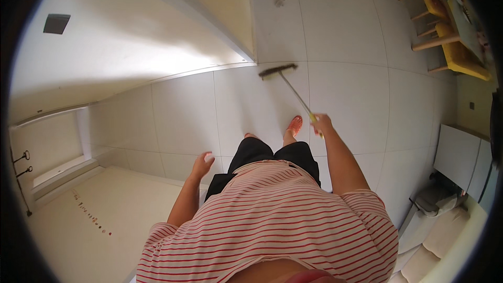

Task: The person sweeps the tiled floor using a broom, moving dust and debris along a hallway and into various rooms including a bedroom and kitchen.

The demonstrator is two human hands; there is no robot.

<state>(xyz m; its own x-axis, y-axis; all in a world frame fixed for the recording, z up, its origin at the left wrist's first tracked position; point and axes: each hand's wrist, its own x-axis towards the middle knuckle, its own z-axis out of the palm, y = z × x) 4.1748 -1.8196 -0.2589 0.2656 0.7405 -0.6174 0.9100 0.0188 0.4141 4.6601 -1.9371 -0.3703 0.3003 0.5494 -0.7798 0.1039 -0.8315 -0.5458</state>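
A long-handled floor broom [292, 90] slants away from me, with my right hand [323, 123] closed around the yellow grip at its near end. Its wide, dark bristle head [278, 70] is at floor level, just right of a wall corner. My left hand [202, 164] hangs free at my side, fingers apart and holding nothing. Pale grey tiles [346, 102] make up the floor around my feet, and a red sandal [294, 125] shows on my right foot. Farther ahead, a small patch of debris [279, 1] lies on a tile.
White walls [165, 27] rise at the left and end at the corner near the broom head. Yellow chairs [458, 55] and a wooden-legged table [436, 43] stand at the far right. Nearer on that side are a white cabinet [456, 157] and a cushioned beige sofa [436, 239].
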